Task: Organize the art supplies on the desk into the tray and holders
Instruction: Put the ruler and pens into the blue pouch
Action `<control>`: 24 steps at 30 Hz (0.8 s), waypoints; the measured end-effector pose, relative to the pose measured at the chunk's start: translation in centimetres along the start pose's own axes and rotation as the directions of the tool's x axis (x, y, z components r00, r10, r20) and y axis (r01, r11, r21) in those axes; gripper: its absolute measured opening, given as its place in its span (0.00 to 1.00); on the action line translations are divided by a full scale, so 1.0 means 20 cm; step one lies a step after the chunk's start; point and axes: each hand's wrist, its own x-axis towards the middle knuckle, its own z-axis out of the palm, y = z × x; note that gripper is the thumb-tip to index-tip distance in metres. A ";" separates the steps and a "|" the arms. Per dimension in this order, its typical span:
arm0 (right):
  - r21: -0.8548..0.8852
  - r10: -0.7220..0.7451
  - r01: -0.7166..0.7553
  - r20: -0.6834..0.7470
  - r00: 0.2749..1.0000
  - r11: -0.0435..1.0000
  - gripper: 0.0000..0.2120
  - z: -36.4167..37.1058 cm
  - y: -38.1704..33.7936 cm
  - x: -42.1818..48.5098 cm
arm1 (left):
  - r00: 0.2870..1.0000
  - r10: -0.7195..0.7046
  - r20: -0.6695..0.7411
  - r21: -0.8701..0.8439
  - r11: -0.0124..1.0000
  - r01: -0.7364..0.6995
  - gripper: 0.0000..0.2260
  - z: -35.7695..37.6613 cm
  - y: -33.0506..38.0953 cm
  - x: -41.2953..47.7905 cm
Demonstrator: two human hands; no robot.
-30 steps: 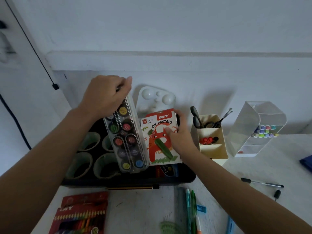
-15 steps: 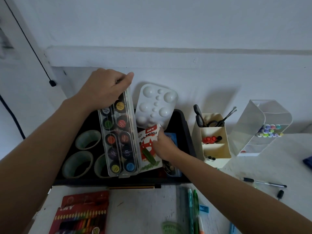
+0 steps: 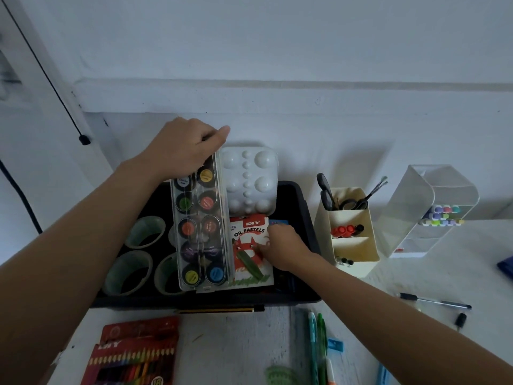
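Nearest, a coloured pencil box (image 3: 133, 354) and pens (image 3: 313, 343) lie on the desk in front of the black tray (image 3: 138, 301). Inside the tray, the right hand (image 3: 283, 248) pinches the right edge of the oil pastels box (image 3: 247, 234), which lies just beside the paint set (image 3: 201, 232). Farther back, the left hand (image 3: 183, 148) grips the paint set's far end, next to the white palette (image 3: 249, 179).
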 end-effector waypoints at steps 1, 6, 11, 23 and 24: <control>0.017 0.005 -0.005 0.001 1.000 1.000 0.13 -0.01 0.00 0.00 | 1.000 -0.006 0.019 0.005 1.000 0.006 0.28 0.01 0.00 0.01; 0.001 -0.019 0.019 0.088 0.996 1.000 0.07 -0.04 -0.01 -0.02 | 0.986 -0.022 0.165 0.011 1.000 0.020 0.26 0.10 0.02 0.10; 0.105 0.002 -0.010 0.074 0.997 0.994 0.12 -0.04 0.00 -0.03 | 0.981 -0.051 0.186 0.004 0.999 0.052 0.26 0.17 0.04 0.16; 0.159 0.002 -0.004 0.016 1.000 0.987 0.08 -0.05 0.04 0.02 | 0.956 -0.069 0.284 0.024 0.998 0.065 0.26 0.39 -0.02 0.14; 0.112 -0.020 0.019 0.004 1.000 0.994 0.08 -0.05 0.05 0.03 | 0.955 -0.071 0.287 0.022 0.997 0.067 0.26 0.41 -0.03 0.13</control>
